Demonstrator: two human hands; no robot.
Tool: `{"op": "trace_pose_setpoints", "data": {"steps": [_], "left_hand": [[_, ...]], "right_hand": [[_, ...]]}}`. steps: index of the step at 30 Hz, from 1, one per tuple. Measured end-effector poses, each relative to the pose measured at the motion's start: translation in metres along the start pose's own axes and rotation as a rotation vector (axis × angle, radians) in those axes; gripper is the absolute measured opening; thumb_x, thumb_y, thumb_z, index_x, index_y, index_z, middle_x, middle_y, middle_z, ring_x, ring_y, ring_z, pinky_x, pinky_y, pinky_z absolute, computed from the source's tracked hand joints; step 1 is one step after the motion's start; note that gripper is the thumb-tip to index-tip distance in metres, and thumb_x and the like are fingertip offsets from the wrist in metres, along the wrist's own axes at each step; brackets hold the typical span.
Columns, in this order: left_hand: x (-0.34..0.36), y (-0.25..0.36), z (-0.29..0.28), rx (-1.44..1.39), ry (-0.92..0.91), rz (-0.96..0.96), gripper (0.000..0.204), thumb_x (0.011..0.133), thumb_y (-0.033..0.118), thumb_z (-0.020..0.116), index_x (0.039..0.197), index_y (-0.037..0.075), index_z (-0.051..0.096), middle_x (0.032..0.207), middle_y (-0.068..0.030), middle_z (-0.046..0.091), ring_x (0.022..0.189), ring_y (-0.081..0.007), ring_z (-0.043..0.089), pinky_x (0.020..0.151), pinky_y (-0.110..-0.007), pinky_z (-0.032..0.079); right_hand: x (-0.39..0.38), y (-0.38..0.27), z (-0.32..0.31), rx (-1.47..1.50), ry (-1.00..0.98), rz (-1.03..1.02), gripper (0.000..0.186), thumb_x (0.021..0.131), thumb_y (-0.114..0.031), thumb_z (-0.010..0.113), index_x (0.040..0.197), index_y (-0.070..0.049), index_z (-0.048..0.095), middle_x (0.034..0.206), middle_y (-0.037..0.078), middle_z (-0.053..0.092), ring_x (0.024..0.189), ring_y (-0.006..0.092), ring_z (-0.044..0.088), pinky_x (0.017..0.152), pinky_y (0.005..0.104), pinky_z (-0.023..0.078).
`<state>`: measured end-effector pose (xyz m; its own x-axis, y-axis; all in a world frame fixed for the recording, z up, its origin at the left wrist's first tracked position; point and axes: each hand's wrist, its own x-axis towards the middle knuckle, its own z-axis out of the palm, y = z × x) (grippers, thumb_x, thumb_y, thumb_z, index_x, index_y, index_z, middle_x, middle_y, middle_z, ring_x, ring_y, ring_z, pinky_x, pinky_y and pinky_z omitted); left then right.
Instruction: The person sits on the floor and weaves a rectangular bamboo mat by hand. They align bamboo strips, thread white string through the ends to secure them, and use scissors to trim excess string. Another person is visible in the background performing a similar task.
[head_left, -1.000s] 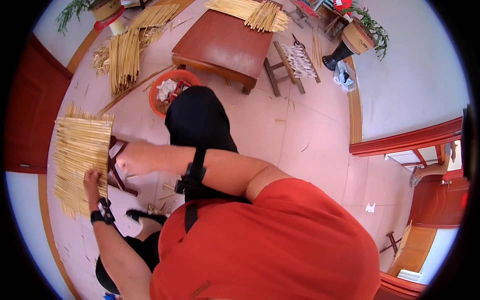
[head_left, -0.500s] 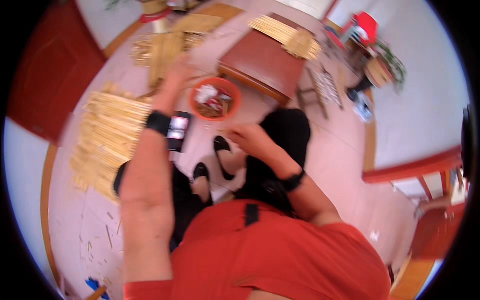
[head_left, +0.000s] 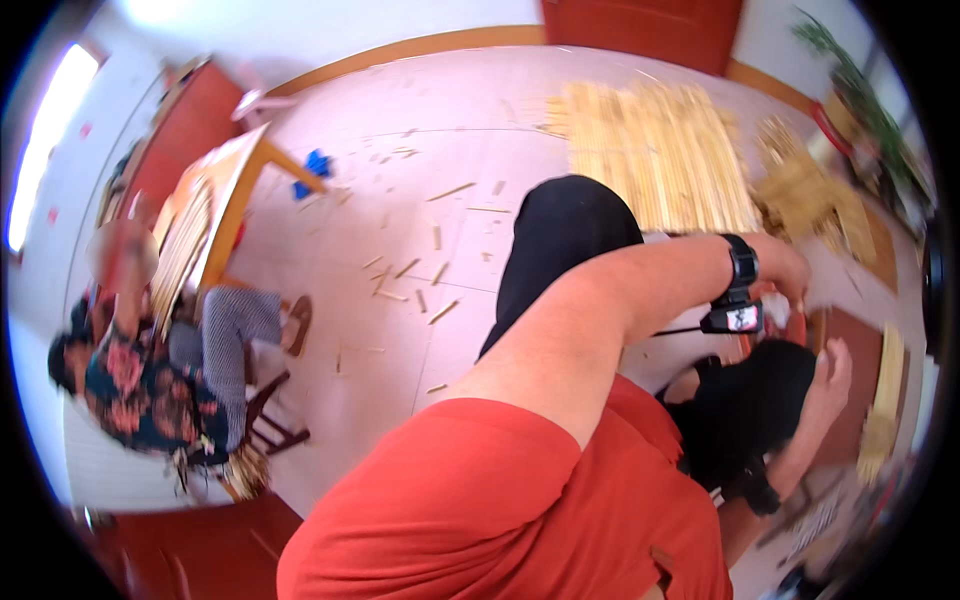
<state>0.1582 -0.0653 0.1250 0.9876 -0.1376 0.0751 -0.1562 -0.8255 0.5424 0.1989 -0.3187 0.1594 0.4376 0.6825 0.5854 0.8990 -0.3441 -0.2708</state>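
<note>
My left hand [head_left: 785, 268] reaches across to the right, over the orange bucket [head_left: 797, 328], with its fingers bent downward. Whether they hold anything is hidden. Close by, my right hand [head_left: 830, 380] is raised beside my black-clad knee, its fingertips drawn together. Anything in them is too small to make out. White scraps [head_left: 774, 310] show inside the bucket. Beneath my left wristband appears a black device with a lit screen [head_left: 742, 318]. A spread of pale wooden strips [head_left: 655, 150] lies flat on the floor beyond my left arm.
Loose wood offcuts [head_left: 420, 290] are scattered over the floor. At the left a person [head_left: 150, 390] sits beside a wooden table [head_left: 235, 190] bearing strips. A brown low table [head_left: 850, 345] with a strip bundle [head_left: 885, 400] stands at the right. More wooden pieces [head_left: 810, 200] lie at the far right.
My view has swung to the left, bringing the seated person and scattered offcuts into sight. The bucket and both hands now appear at the right, with my hands closer together.
</note>
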Motion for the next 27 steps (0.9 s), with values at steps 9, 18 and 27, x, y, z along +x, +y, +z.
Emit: {"op": "trace_pose_setpoints", "data": {"steps": [9,18,27], "left_hand": [[-0.166,-0.095,-0.045,0.048,0.142,-0.508,0.042,0.075,0.036,0.067,0.106,0.008,0.067,0.102,-0.0134,0.067,0.097,-0.0307,0.062,0.085,-0.04,0.047],[-0.286,-0.161,-0.034,-0.117,0.397,-0.758,0.04,0.073,0.035,0.07,0.101,0.008,0.069,0.093,-0.0141,0.068,0.091,-0.0294,0.064,0.081,-0.039,0.049],[-0.323,-0.153,-0.025,-0.295,0.588,-0.837,0.035,0.073,0.029,0.069,0.098,0.005,0.068,0.096,-0.016,0.067,0.092,-0.031,0.063,0.082,-0.039,0.049]], "right_hand": [[0.068,-0.026,0.081,-0.07,-0.753,-0.063,0.026,0.081,-0.018,0.061,0.103,-0.006,0.063,0.106,0.015,0.06,0.101,0.033,0.054,0.089,0.0397,0.042],[0.099,-0.02,0.148,-0.166,-1.071,-0.105,0.024,0.068,-0.021,0.067,0.085,-0.005,0.068,0.084,0.018,0.065,0.082,0.034,0.063,0.077,0.04,0.05],[0.115,0.007,0.211,0.132,-1.208,0.162,0.025,0.071,-0.009,0.062,0.091,0.005,0.062,0.08,0.016,0.063,0.076,0.0243,0.062,0.072,0.0334,0.049]]}}
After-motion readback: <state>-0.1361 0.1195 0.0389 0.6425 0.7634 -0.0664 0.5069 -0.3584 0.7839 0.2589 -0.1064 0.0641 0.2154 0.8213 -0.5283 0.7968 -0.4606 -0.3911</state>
